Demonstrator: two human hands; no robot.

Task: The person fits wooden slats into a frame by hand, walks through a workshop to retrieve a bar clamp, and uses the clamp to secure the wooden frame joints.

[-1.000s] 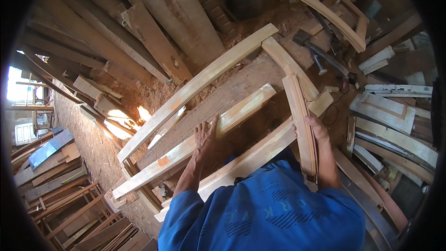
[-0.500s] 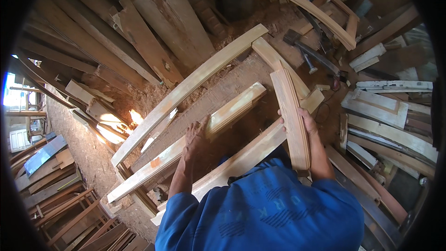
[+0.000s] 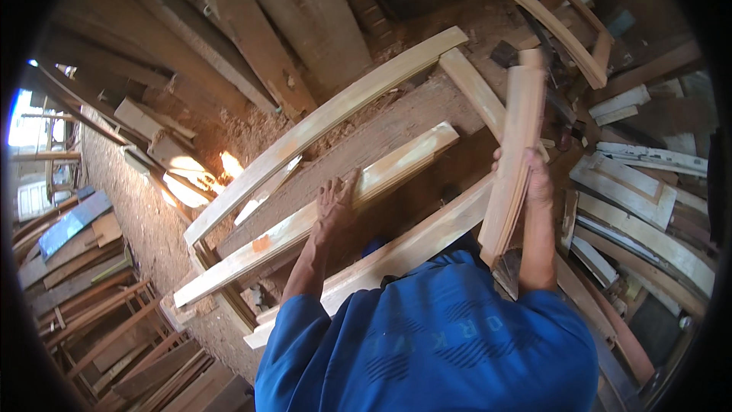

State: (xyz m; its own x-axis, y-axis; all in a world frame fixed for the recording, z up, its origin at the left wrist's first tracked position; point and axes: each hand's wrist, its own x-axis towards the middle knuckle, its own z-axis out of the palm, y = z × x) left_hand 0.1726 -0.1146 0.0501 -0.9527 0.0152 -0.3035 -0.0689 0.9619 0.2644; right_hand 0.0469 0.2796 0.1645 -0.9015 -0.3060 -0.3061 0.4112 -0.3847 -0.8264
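Finding one: the right hand (image 3: pixel 538 179), at three o'clock from the centre of the view, has its fingers wrapped round a short board (image 3: pixel 509 168). The board is held tilted, its upper end, with a narrower tongue, at two o'clock and its lower end at four o'clock, close to the blue shirt (image 3: pixel 427 336).

Finding two: the left hand (image 3: pixel 335 206), just left of centre, lies with fingers spread over the middle rail (image 3: pixel 408 159). Whether the fingertips press beneath it cannot be told.

Change noted: over the last second the board has swung clockwise and turned its broad face into view; its upper end now lies to the right of the side bar (image 3: pixel 473 88). The left hand has stayed on the rail. In my judgement, the board is loose, steered by the right hand alone.

Surroundings: the curved far rail (image 3: pixel 328 118) runs toward eleven o'clock; the near rail (image 3: pixel 415 246) passes at five o'clock, its right end hidden behind the board. A small wooden frame (image 3: pixel 555 37) stands at one o'clock.
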